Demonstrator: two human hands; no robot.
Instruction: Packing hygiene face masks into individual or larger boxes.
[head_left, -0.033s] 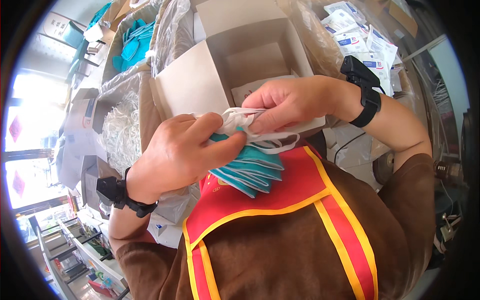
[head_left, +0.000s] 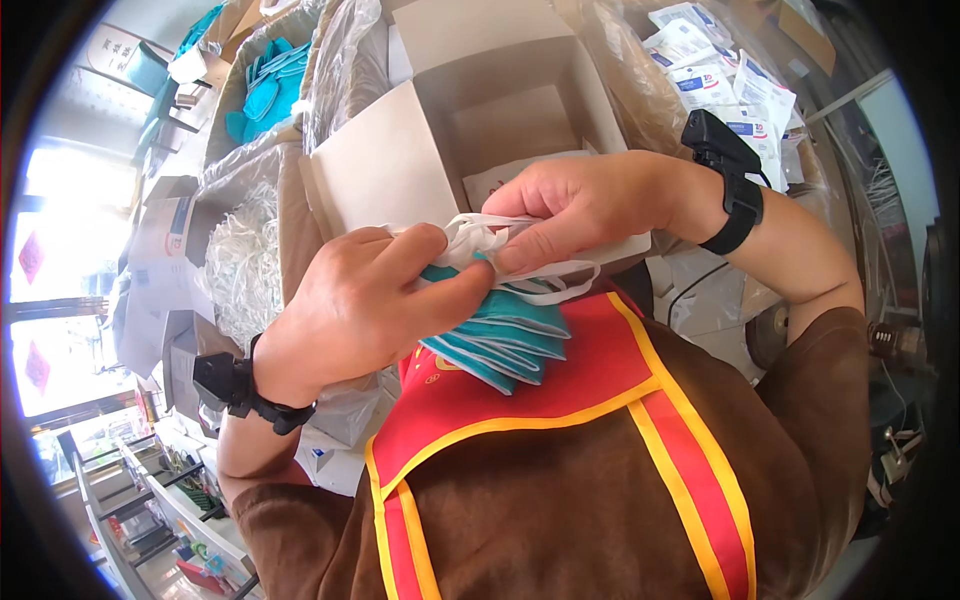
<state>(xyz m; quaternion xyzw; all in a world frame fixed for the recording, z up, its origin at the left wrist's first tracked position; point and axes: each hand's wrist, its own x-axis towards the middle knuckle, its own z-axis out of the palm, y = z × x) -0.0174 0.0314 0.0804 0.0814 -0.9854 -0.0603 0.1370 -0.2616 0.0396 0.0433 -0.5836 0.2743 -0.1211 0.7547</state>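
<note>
Matt teal cloth masks (head_left: 500,340), cardboard box (head_left: 420,150)

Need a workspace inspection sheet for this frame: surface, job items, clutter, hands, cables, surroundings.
Surface: nothing seen bare; covered by boxes and bags.
Job's things: stack of teal face masks with white ear loops, above an open white carton.
Clutter: bag of white loops, sealed white packets, more teal masks.
Grippers: left hand grips the stack; right hand pinches the loops.
Cables: thin cable under right forearm.
Surroundings: bright doorway, shelves.
</note>
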